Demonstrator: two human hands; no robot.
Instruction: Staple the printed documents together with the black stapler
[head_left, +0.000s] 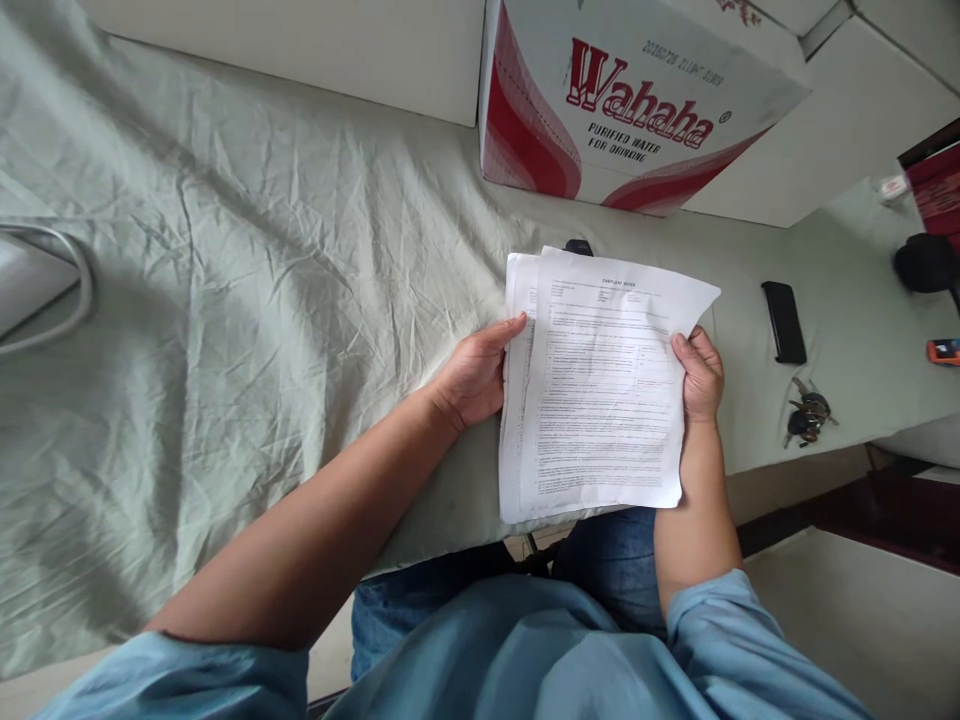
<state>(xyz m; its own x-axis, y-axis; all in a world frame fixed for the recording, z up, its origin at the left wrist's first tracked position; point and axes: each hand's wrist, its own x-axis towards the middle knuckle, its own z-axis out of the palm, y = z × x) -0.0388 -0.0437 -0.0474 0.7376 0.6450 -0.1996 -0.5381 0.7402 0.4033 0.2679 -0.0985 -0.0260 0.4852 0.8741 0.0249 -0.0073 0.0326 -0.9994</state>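
A few printed paper sheets point(604, 390) are held up between my hands, in front of the body and over the table's near edge. The top sheet bears small dense text, and another sheet shows beneath it along the left side. My left hand point(480, 370) grips the left edge, thumb on top and fingers hidden behind. On the opposite edge, my right hand point(699, 372) pinches the papers near the upper right corner, its thumb in front. Behind the papers' top edge a small black object point(579, 247) peeks out, mostly hidden.
A Wahaha water carton point(637, 110) stands at the back. To the right lie a black phone point(784, 322) and a bunch of keys point(807, 412). A white device with a cable point(86, 285) is at far left. Wrinkled pale green cloth point(247, 280) covers the table.
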